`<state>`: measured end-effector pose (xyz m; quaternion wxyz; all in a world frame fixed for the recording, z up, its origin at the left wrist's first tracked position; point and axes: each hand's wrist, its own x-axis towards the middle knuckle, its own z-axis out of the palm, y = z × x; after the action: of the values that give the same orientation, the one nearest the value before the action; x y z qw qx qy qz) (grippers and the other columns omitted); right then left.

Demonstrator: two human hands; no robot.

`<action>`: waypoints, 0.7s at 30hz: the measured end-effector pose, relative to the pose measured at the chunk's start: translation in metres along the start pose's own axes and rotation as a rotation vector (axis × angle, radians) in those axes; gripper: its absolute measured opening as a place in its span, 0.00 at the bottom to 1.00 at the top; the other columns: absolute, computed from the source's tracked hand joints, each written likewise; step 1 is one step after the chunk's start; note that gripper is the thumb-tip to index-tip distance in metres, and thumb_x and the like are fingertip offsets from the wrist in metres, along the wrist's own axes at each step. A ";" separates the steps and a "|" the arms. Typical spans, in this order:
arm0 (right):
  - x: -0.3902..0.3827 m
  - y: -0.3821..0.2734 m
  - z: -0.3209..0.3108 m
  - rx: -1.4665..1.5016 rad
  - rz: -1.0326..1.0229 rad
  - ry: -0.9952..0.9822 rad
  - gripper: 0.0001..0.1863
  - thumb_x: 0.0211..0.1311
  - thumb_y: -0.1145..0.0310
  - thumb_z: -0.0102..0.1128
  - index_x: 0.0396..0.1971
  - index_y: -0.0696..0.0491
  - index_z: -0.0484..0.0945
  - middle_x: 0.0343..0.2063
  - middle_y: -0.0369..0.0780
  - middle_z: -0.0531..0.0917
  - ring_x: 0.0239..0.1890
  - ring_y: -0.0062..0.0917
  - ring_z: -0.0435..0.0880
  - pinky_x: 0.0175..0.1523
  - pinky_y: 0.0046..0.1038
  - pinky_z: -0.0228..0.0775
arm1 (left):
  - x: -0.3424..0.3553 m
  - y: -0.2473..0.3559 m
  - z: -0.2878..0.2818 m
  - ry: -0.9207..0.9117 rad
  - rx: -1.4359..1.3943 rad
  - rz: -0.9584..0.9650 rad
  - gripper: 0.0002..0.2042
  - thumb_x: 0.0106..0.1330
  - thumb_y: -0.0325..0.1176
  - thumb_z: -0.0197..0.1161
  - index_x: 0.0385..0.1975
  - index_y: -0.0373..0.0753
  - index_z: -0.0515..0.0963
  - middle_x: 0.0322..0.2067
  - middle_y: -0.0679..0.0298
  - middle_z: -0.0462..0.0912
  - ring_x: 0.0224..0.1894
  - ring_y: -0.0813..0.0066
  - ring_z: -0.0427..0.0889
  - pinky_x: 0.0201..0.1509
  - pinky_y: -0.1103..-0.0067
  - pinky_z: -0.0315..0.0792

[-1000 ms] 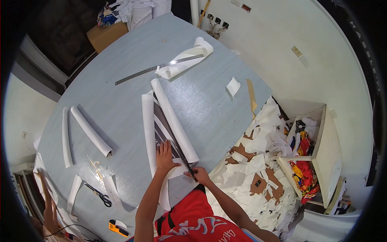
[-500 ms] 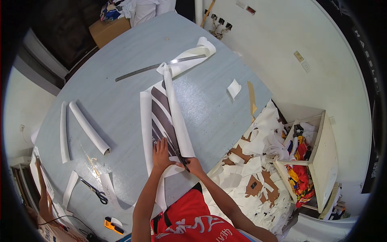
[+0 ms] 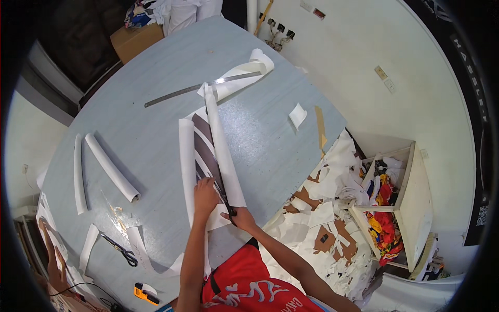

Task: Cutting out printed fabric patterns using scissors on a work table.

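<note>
A long paper sheet printed with dark grey and white bands lies on the table, its two long sides rolled inward. My left hand bears on its near part with fingers bent together at the paper; the fingertips are hidden. In my right hand are black-handled scissors, their blades pointing away from me along the sheet beside the right-hand roll. How far the blades are apart cannot be made out.
Across the far table lie a metal ruler and curled white paper. Two paper rolls, spare scissors and a yellow-black tool are at left. Paper scraps cover the floor at right, beside a cloth-filled box.
My left hand's fingers, laid out flat before, are now bent in. My right hand with the scissors has shifted slightly left. The whole view has shifted a little.
</note>
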<state>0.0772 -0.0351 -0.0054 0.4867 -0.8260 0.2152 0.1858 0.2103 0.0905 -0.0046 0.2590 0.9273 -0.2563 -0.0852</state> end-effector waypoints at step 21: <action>0.033 0.018 -0.015 0.129 0.072 -0.161 0.30 0.51 0.42 0.69 0.15 0.56 0.75 0.11 0.35 0.75 0.13 0.20 0.74 0.22 0.25 0.65 | -0.012 -0.025 0.019 0.221 0.044 -0.248 0.44 0.40 0.45 0.78 0.61 0.41 0.65 0.62 0.53 0.62 0.66 0.50 0.57 0.66 0.59 0.57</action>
<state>0.0969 -0.0617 -0.0287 0.5476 -0.7671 0.2164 0.2547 0.2052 0.1061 -0.0338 0.2527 0.9611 -0.1115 -0.0084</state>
